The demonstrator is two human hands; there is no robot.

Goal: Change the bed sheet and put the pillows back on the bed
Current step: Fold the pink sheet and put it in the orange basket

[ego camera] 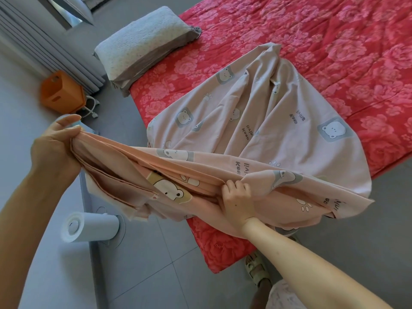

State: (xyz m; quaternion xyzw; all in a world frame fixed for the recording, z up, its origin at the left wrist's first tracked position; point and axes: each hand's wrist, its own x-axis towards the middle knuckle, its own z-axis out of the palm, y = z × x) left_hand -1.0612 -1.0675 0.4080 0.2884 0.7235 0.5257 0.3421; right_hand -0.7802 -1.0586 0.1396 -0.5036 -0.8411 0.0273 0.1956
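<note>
The pink sheet [267, 121] with little bears on it is half on the bed [334, 41] and half up in the air. The part in the air is bunched into a long strip. The strip runs from left to right, along the near edge of the bed. The rest of the sheet lies spread on the red flower cover. It gets thinner as it goes and ends in a point that aims at the middle of the bed.

The left hand [55, 146] holds the left end of the strip, out past the bed's edge and over the floor [145, 275]. Its fingers are curled around the bunched cloth. The right hand [236, 197] grabs the strip farther along, above the near corner of the bed, with its fingers squeezed tight on the folds.

There is one sheet and two hands. One gray pillow [142, 41] lies at the far left corner of the bed and sticks out over the edge. There is a darker gray layer under it, and I cannot tell if that is a second pillow.

One orange basket [60, 92] sits tipped on the floor past the pillow. I cannot see what is in it. One white round thing [89, 226] stands on the floor below the left hand. One foot in a sandal [256, 270] is by the near corner of the bed.
</note>
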